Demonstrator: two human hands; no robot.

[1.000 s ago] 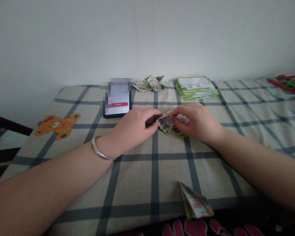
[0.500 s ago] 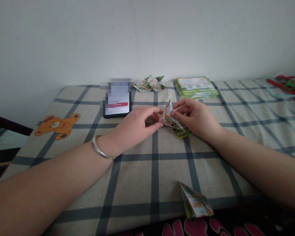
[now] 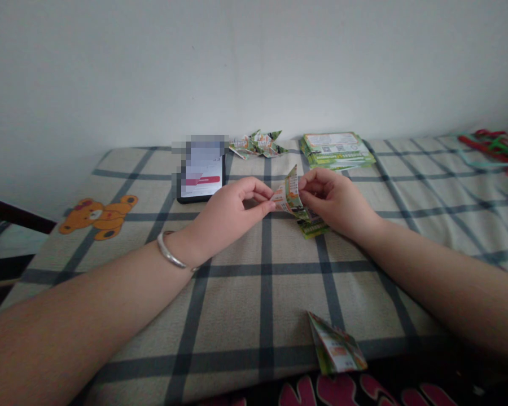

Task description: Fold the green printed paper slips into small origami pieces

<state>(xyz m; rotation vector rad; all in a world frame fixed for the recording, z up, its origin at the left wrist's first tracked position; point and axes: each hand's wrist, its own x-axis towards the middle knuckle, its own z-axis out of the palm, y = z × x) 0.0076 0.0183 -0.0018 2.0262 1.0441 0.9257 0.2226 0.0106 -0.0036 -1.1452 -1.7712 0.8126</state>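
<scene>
A folded piece of printed paper (image 3: 291, 192), green, white and orange with pointed corners, is held up between both hands over the middle of the table. My left hand (image 3: 241, 206), a silver bangle (image 3: 171, 252) on its wrist, pinches the paper's left point between thumb and fingertips. My right hand (image 3: 336, 197) has its fingers curled closed at the paper's right side; the fingertips are partly hidden behind it. Just below the hands lies another green printed paper piece (image 3: 313, 226), partly covered.
Against the wall lie a phone (image 3: 201, 177) with its screen lit, folded paper shapes (image 3: 259, 144) and a stack of printed leaflets (image 3: 338, 149). A folded paper triangle (image 3: 337, 347) rests at the near edge. Red and green cords (image 3: 497, 148) lie far right on the checked tablecloth (image 3: 232, 321).
My left hand has closed its pinch on the paper's left point and lifted slightly. The paper has turned, its printed face now showing more toward me.
</scene>
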